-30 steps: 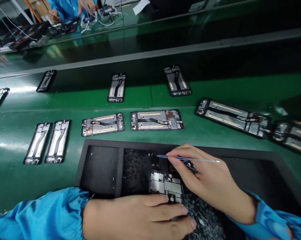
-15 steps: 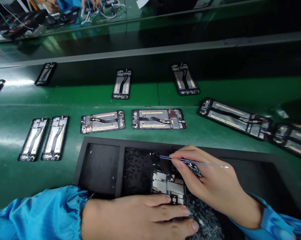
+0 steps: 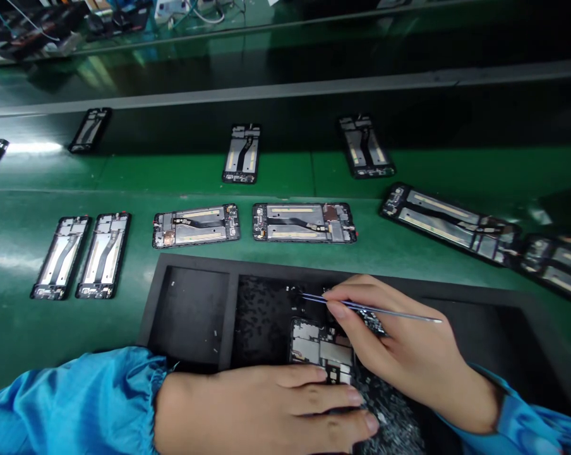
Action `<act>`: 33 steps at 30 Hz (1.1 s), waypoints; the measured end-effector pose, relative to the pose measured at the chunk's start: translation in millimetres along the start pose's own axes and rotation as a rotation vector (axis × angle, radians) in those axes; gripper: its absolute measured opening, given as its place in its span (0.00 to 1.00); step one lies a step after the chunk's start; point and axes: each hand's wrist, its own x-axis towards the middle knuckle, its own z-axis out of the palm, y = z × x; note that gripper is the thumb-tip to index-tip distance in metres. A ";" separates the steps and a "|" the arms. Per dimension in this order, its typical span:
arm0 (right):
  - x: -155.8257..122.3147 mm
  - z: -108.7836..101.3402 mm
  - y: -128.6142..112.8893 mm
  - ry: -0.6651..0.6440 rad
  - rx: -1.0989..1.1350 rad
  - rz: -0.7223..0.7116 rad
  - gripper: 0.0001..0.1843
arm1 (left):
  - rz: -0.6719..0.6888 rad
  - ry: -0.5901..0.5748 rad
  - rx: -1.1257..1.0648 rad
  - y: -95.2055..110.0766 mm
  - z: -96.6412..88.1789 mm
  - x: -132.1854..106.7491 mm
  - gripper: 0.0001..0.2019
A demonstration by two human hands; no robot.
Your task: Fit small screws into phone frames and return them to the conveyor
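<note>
My right hand [image 3: 390, 341] pinches a pair of thin tweezers [image 3: 384, 309] between thumb and fingers. The tweezer tips point left, at some small dark pieces [image 3: 295, 293] in the black tray [image 3: 195, 260]; whether they grip one I cannot tell. Below the tips lies an opened phone [image 3: 309, 347] with its metal shields and board showing. My left hand [image 3: 285, 404] rests flat across the lower part of this phone, fingers stretched out, covering much of it. Many tiny loose parts [image 3: 394, 417] are heaped in the tray right of the phone.
Opened phones lie beyond the tray, among them one sideways phone [image 3: 304, 222] and another [image 3: 195, 225]. Two upright phones [image 3: 103, 256] stand side by side at left. More phones [image 3: 242, 153] sit on the farther green strip [image 3: 285, 174]. Cables [image 3: 210, 16] are at the back.
The view has shifted slightly, so the far phones appear a little higher and some farther right. Both hands and the tweezers keep nearly the same pose over the phone and tray.
</note>
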 end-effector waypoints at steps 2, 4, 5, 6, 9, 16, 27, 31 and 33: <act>0.5 -0.2 -0.2 0.003 0.000 -0.007 0.04 | -0.003 0.004 -0.010 -0.4 0.5 0.1 0.23; 0.1 -0.1 0.1 0.003 0.009 -0.012 0.04 | -0.002 0.010 -0.011 -0.7 1.2 0.2 0.23; -0.3 0.2 0.3 0.000 0.015 -0.015 0.04 | -0.003 0.011 -0.009 -0.8 1.5 0.3 0.23; -0.9 0.4 0.6 -0.003 0.020 -0.017 0.04 | -0.004 0.013 -0.008 -0.7 1.7 0.4 0.23; -2.1 1.0 1.2 -0.010 0.017 -0.021 0.04 | -0.009 0.017 -0.011 0.1 1.9 0.5 0.22; -1.4 3.0 1.0 -0.016 -0.031 -0.032 0.04 | -0.011 0.020 -0.024 -0.4 2.2 1.1 0.22; 2.9 -25.1 -5.2 0.002 0.402 0.097 0.05 | -0.835 0.707 -0.777 -2.7 -11.4 6.4 0.09; -1.1 -32.2 -8.6 -0.042 0.475 0.131 0.06 | -1.066 0.572 -1.101 -17.4 -7.7 9.2 0.12; -2.8 -31.0 -8.7 -0.036 0.438 0.116 0.07 | -1.107 0.548 -0.938 -21.6 -6.3 9.6 0.11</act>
